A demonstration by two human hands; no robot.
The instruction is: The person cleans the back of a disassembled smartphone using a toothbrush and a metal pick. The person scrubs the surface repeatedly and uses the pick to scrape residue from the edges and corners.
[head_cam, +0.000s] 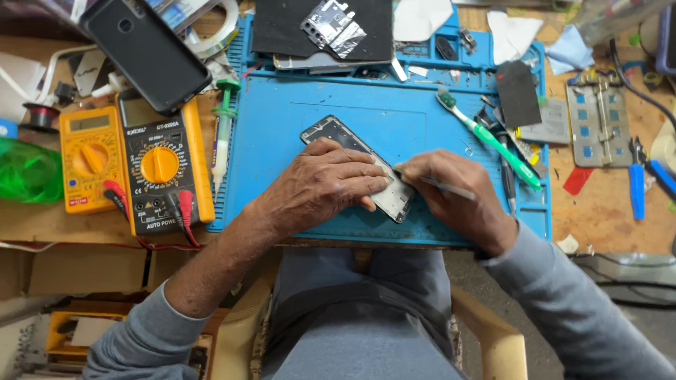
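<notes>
**Prying at the edge of an opened phone**

Nearest the camera are the person's lap, a wooden chair and 2 grey sleeves. Just beyond them, both hands meet over an opened phone (352, 165) that lies flat on a blue work mat (282, 141). The left hand (320, 184) lies palm down on the phone, fingers spread and pressed flat to pin it. The right hand (458, 193) is closed around a thin metal tool (443, 187), pinched between thumb and fingers, with its tip at the phone's near right edge, close to the left fingertips.

The step in hand looks like working the tool along the frame edge, prying or scraping. The next move seems to call for steady downward pressure from the left hand and a shallow, controlled push of the tip along the seam, so that it does not slip toward the fingers.

The phone's long axis runs diagonally, from the far left corner beyond the left hand to the near right corner under the right hand. Its open side faces up.

Beyond the right hand lies a green toothbrush (489, 137). Left of the left hand, off the mat, stand 2 yellow meters (134, 165) with red and black leads. Farther off sit a black phone case (144, 53) and a dark panel with foil pieces (324, 28).
</notes>
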